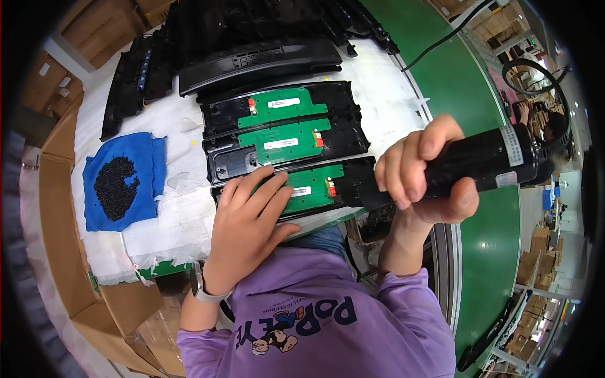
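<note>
My right hand [416,170] is wrapped round a black electric screwdriver [482,157], which lies almost level with its cord end to the right. Its tip is hidden by my hand and the dark parts behind it. My left hand [249,220] lies with fingers stretched out over the left part of the nearest black plastic panel [359,173]. A green circuit board [315,200] with a white label and a red connector sits in that panel. Beyond it are two similar panels, with a middle board [296,146] and a far board [299,107].
On the left, a blue cloth [142,151] bears a heap of small black screws [115,189]. Black casings [258,63] crowd the far side of the white-covered table [179,220]. A green surface [488,233] runs along the right, and a cardboard box [63,252] stands at the left edge.
</note>
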`<state>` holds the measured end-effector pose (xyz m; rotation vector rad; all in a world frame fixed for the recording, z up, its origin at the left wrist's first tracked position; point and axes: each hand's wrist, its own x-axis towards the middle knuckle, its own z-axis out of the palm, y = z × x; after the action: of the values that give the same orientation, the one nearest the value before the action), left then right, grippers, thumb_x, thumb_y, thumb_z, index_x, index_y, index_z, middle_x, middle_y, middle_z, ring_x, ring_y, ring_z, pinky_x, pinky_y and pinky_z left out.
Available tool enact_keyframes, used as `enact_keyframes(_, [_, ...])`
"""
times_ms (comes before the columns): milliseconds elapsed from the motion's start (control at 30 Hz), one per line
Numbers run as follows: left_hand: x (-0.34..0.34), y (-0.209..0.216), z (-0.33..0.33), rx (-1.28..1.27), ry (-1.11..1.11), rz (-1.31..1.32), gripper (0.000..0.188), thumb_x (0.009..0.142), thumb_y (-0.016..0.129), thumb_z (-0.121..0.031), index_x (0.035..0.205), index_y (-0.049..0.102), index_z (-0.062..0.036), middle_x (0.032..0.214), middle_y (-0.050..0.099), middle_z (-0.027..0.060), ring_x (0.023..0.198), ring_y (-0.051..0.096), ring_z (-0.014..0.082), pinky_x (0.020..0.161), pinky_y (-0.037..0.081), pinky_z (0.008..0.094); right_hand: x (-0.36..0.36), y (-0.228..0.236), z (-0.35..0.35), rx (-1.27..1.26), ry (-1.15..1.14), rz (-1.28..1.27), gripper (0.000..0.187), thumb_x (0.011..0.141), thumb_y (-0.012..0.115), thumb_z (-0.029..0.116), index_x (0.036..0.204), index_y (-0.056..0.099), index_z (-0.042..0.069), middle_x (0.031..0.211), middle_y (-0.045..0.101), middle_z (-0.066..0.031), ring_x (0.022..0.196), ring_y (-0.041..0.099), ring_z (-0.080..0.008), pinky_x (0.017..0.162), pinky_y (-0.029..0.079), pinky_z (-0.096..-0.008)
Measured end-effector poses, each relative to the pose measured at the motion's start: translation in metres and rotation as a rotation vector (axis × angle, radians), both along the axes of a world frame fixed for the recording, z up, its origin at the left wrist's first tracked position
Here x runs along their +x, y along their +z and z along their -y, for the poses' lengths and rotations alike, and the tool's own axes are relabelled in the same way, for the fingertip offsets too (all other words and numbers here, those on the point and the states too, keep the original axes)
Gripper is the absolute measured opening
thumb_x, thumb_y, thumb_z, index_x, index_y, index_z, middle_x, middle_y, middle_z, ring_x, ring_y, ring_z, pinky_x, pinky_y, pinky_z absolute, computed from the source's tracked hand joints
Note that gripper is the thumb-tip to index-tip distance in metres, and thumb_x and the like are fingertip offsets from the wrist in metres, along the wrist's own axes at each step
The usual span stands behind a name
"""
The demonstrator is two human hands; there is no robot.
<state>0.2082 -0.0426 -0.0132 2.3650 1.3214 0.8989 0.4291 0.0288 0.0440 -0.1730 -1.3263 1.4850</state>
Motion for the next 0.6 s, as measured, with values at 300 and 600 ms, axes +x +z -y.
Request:
enact_keyframes(300, [0.004,-0.009,0.002,0.029,0.004,-0.125,0.047,0.063,0.073,-0.022,0.103,0.058,-0.0029,0.113,0.057,0.0078,0.11,0.048,0.03,0.088,0.038,0.0451,-0.011,-0.003,0.008,-0.037,-0.124,0.074,0.045,0.077,0.063,0.037,0.095,0.043,0.002,0.054,0.047,-0.0018,0.04,0.044,-0.0108,0.043,0.037,-0.0253])
enact_keyframes(600, [0.006,-0.012,0.0,0.046,0.016,-0.124,0.046,0.063,0.073,-0.022,0.102,0.06,-0.0025,0.111,0.058,0.0076,0.109,0.049,0.0309,0.087,0.038,0.046,-0.019,0.002,0.015,-0.132,-0.148,0.101,0.044,0.072,0.069,0.029,0.092,0.044,-0.001,0.056,0.047,-0.0034,0.045,0.044,-0.0103,0.044,0.037,-0.023])
